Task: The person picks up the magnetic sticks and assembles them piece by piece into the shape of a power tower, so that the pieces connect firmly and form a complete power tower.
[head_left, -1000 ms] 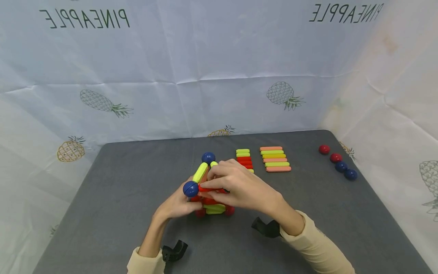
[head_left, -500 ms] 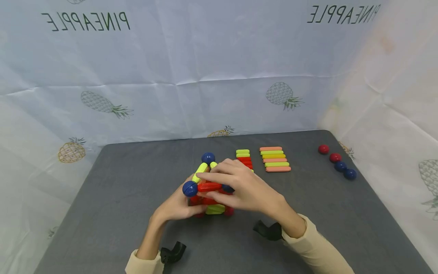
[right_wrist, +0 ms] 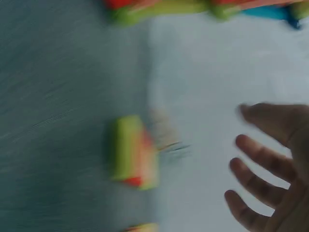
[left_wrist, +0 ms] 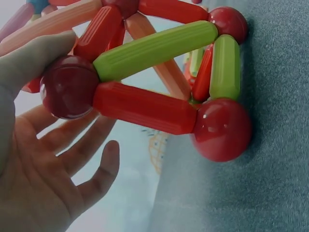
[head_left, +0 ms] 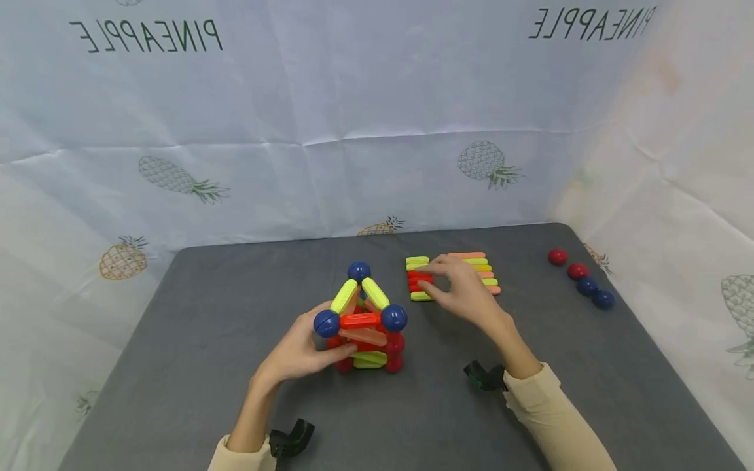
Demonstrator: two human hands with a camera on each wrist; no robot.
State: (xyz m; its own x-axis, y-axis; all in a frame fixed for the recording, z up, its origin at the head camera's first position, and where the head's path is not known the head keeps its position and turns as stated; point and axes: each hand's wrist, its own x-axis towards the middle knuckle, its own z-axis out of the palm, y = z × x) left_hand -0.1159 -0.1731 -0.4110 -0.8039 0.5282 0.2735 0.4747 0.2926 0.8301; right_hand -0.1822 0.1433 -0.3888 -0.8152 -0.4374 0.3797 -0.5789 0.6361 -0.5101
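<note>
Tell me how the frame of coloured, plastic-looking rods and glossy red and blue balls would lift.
The frame should feel fairly stiff, its rods forming triangles. It might split where rod ends seem merely to touch balls, whose smooth shine suggests slipperiness.

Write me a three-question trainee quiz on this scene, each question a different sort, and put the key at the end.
1. Count: how many loose balls lie on the table?
2. True or false: the left hand touches the model.
3. Multiple choice: the fingertips of the right hand are nearest to A) the loose balls, B) the loose sticks, C) the model.

Key: 1. Four, two red and two blue. 2. True. 3. B.
</note>
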